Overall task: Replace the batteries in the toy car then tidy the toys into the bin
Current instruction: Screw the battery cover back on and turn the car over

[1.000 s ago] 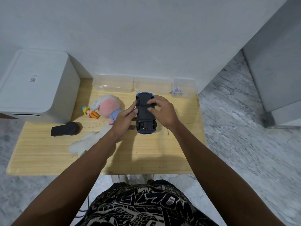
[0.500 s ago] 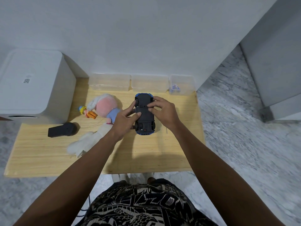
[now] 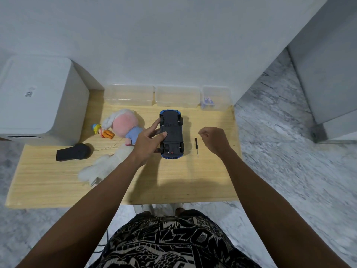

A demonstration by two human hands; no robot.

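Your right hand [image 3: 213, 141] has left the toy car [image 3: 171, 135] since 0.5 s ago: then it lay on the underside with your left hand, now it hangs to the car's 3 o'clock, clear of it, fingers loosely curled and holding nothing that shows. That move has uncovered a small screwdriver [image 3: 196, 147] lying on the table [image 3: 58, 180] between the car and your right hand, its black handle toward 12 o'clock and its thin shaft toward 6. Your left hand [image 3: 148, 141] has stayed on the car, thumb pressed on the dark underside and fingers laid along its 9 o'clock flank, so it grips the car from the side. The car lies upside down near the middle of the table, long axis running 12 to 6, black chassis up, blue body showing only as a rim at both ends, 4 wheels up, a small red spot near the 6 o'clock end. At its 9 o'clock a plush doll [image 3: 123, 130] with a pink head lies flat, partly under your left wrist. A black remote [image 3: 73, 152] sits farther toward 9. At 12 o'clock, 3 clear plastic bins [image 3: 177, 96] line the wall; the rightmost holds something small and bluish, too small to tell what.
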